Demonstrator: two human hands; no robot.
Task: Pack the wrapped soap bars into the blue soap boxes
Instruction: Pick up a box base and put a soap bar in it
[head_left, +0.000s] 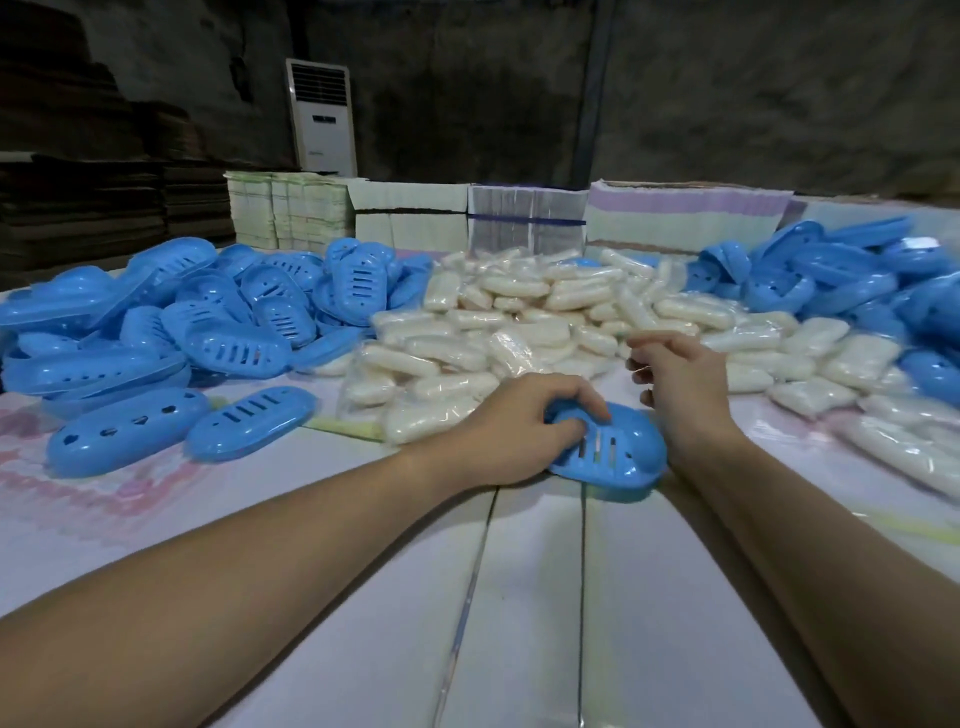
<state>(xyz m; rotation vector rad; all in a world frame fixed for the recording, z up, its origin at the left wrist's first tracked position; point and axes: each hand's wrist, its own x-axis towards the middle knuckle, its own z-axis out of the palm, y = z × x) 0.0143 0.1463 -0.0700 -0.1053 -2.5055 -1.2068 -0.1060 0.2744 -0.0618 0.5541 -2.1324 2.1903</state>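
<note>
Your left hand (511, 428) lies on a blue soap box (608, 457) at the middle of the tabletop (519, 597), its fingers (576, 400) curled over the box's far end and gripping it. The box is a glossy, sky-blue oval shell with a row of narrow slots cut through its top; pale material shows through the slots, though the view is too soft to say what it is. Your right hand (675, 379) hovers just past the box at about 1 o'clock from it, fingers loosely curled and holding nothing, beside the near edge of the soap.

The wrapped soap bars (519, 322) form a broad heap at 12 o'clock: cream-white, rounded oblongs, each in clear crinkled film that catches the light. The heap spreads toward 2 o'clock along the tabletop's right side.

More blue boxes are piled at 10 o'clock (171, 322) and at 2 o'clock (831, 275). Two closed ones (182, 426) lie apart from the left pile at 9 o'clock, one with heart-shaped holes, one with slots.

Behind the soap stand stacks of flat printed cartons (415, 215), and a white floor-standing air conditioner (322, 117) at 11 o'clock. Its small dark label is too blurred to read.
</note>
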